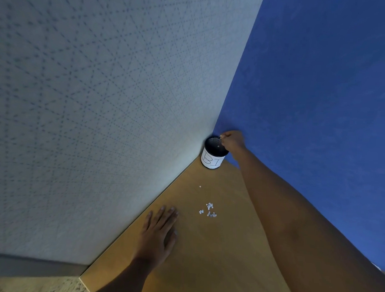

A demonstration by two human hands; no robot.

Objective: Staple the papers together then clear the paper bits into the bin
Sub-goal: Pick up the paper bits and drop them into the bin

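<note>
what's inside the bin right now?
One white paper bit shows against the dark mesh inside of the bin. The right hand at the rim covers the far-right part, so anything there is hidden.

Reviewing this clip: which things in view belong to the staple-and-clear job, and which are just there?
For the job: bin; cluster of paper bits; lone bit nearer the bin; right hand at the bin's rim; left hand lying flat.
Just there: desk; grey patterned wall; blue wall.
</note>
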